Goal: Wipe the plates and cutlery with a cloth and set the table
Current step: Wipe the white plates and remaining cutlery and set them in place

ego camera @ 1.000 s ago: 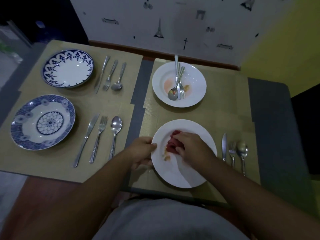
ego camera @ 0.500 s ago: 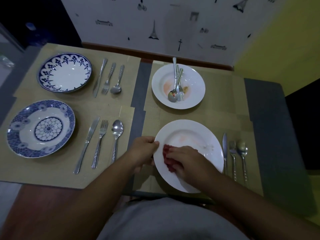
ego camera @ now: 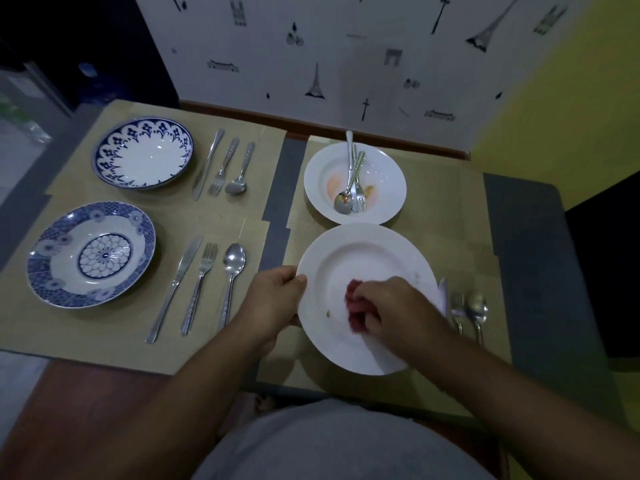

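The left hand (ego camera: 273, 301) is gripping the near-left rim of the round white ceramic plate (ego camera: 360, 258), thumb on top of the rim and fingers curled beneath; the plate is appearing tilted, its far edge close to the second white plate. The right hand (ego camera: 398, 310) is pressing a crumpled dark red cloth (ego camera: 355, 301) against the plate's inner surface, its grip closed around the cloth. A small brownish speck (ego camera: 327, 314) is sitting on the plate just left of the cloth.

Beyond it, a round white deep plate (ego camera: 384, 174) is lying on the beige woven placemat (ego camera: 460, 237), bearing orange and brown residue and holding a steel spoon (ego camera: 343, 202), a fork (ego camera: 360, 197) and a knife, which is partly hidden, all piled together. To the right of the held plate a steel fork (ego camera: 458, 306) and spoon (ego camera: 477, 306) are lying side by side; a knife blade (ego camera: 444, 294) is partly hidden by the plate rim.

On the left of the worktop (ego camera: 530, 244), two blue-and-white patterned plates are lying one behind the other, the far one (ego camera: 142, 152) and the near one (ego camera: 90, 254). Each is having a knife, fork and spoon laid parallel on its right: far set (ego camera: 225, 166), near set (ego camera: 204, 285).
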Demonstrator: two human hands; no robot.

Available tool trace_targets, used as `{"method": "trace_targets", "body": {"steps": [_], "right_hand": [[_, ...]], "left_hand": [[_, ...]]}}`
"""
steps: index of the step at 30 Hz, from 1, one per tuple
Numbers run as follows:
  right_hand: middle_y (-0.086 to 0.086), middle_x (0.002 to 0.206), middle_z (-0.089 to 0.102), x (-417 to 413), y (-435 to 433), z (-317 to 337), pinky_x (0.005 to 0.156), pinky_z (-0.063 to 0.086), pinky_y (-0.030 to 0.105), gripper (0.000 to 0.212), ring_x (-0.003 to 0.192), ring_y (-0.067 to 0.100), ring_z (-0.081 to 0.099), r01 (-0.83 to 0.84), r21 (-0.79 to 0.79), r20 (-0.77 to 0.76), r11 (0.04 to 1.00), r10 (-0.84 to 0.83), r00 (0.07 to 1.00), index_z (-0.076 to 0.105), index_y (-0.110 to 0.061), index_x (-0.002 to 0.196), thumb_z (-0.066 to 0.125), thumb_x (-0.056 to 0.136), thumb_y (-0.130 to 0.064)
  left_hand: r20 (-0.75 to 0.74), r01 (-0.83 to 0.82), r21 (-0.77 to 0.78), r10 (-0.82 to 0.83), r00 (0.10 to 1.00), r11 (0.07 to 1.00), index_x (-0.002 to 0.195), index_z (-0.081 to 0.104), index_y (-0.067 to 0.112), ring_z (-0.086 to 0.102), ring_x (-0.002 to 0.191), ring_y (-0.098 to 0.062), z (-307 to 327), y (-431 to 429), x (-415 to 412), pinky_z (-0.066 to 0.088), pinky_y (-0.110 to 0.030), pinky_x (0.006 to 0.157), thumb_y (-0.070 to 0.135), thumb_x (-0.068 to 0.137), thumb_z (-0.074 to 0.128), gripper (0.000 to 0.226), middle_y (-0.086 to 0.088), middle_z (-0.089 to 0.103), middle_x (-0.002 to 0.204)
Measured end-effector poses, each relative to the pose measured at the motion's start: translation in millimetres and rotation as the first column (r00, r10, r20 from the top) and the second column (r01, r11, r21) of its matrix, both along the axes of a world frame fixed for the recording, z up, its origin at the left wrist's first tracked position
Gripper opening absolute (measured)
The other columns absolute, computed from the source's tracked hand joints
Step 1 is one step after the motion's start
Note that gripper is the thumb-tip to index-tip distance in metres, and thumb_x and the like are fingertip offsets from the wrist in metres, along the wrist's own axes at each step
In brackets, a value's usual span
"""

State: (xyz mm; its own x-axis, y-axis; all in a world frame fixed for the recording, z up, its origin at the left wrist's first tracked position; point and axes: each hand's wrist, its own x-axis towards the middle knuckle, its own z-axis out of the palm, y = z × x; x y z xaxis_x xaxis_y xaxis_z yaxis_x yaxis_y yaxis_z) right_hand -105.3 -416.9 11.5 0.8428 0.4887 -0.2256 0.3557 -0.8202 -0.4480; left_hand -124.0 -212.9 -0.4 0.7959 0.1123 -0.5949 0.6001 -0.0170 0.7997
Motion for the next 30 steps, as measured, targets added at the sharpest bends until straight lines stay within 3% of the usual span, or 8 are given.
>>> {"method": "trace_targets", "body": {"steps": [4,8,12,16,19,21,26,30], "right_hand": [[-0.009,0.101,0.069,1.4,19.6,4.9,0.087,0.049,0.02,0.026,0.089,0.004,0.063,0.074,0.175,-0.025,0.982,-0.071,0.997,0.066,-0.023,0.116,0.058,0.092,-0.017],[-0.01,0.1,0.053,15.4,22.3,20.2,0.072,0.031,-0.007,0.027,0.095,-0.005,0.052,0.189,0.351,-0.076,0.917,-0.174,0.982,0.064,-0.007,0.119,0.057,0.093,-0.005],[-0.012,0.092,0.068,-4.8,15.8,10.0,0.074,0.05,0.016,0.02,0.084,0.005,0.064,-0.037,0.244,-0.133,0.969,0.072,0.988,0.069,-0.022,0.106,0.058,0.09,-0.017],[-0.012,0.099,0.069,-18.1,-10.8,-1.1,0.08,0.05,0.024,0.031,0.09,0.005,0.064,-0.205,0.146,-0.157,0.968,0.227,0.961,0.068,-0.025,0.113,0.056,0.089,-0.01],[-0.004,0.107,0.071,-12.1,-6.3,-11.6,0.097,0.047,0.027,0.029,0.096,0.01,0.066,-0.295,0.05,-0.259,0.954,0.298,0.919,0.068,-0.015,0.12,0.061,0.092,-0.014],[-0.002,0.106,0.072,1.2,3.3,-11.4,0.096,0.048,0.027,0.025,0.095,0.009,0.066,-0.261,0.038,-0.251,0.965,0.262,0.932,0.069,-0.015,0.116,0.059,0.093,-0.018],[-0.009,0.086,0.068,42.2,-3.6,18.7,0.061,0.045,0.006,0.021,0.075,-0.004,0.063,0.094,0.254,-0.099,0.963,-0.071,0.993,0.071,-0.021,0.103,0.053,0.092,-0.021],[-0.007,0.098,0.067,41.5,-24.0,19.4,0.07,0.043,0.003,0.019,0.08,-0.003,0.06,0.177,0.093,0.036,0.98,-0.181,0.983,0.07,-0.018,0.109,0.062,0.092,-0.02]], "left_hand": [[0.007,0.062,-0.003,-0.062,0.998,0.998,0.109,0.074,0.017,0.075,0.083,-0.024,2.3,-13.6,-5.3,0.064,-0.046,0.071,0.018,0.105,0.049,0.025,-0.005,0.078,0.092],[0.028,0.048,-0.018,-0.047,0.999,0.999,0.109,0.073,0.014,0.075,0.081,-0.024,8.7,-15.5,-3.4,0.062,-0.038,0.063,0.017,0.105,0.048,0.026,-0.008,0.078,0.093],[0.032,0.063,0.025,-0.064,0.997,0.998,0.106,0.074,0.01,0.074,0.084,-0.031,14.8,-15.0,0.9,0.06,-0.036,0.06,0.017,0.105,0.048,0.027,-0.015,0.076,0.094],[0.014,0.052,0.072,-0.053,0.998,0.996,0.104,0.074,0.008,0.073,0.087,-0.027,13.4,-16.0,2.2,0.062,-0.044,0.07,0.018,0.104,0.049,0.027,-0.015,0.075,0.1],[0.002,0.094,0.08,-0.095,0.995,0.992,0.103,0.076,0.014,0.073,0.088,-0.028,10.7,-22.0,1.4,0.063,-0.047,0.072,0.019,0.104,0.049,0.028,-0.011,0.076,0.098],[-0.001,0.104,0.069,-0.104,0.995,0.992,0.104,0.076,0.014,0.073,0.086,-0.03,11.7,-25.0,2.1,0.062,-0.045,0.07,0.019,0.105,0.048,0.028,-0.013,0.076,0.095],[0.043,0.015,0.055,-0.018,0.999,0.998,0.108,0.074,0.017,0.073,0.087,-0.026,15.6,-22.5,3.6,0.06,-0.039,0.07,0.02,0.106,0.048,0.026,-0.009,0.077,0.096],[0.09,-0.056,0.054,0.051,0.995,0.997,0.104,0.072,0.025,0.072,0.09,-0.026,15.7,-26.3,3.0,0.061,-0.049,0.076,0.021,0.106,0.048,0.025,-0.005,0.075,0.098]]}}
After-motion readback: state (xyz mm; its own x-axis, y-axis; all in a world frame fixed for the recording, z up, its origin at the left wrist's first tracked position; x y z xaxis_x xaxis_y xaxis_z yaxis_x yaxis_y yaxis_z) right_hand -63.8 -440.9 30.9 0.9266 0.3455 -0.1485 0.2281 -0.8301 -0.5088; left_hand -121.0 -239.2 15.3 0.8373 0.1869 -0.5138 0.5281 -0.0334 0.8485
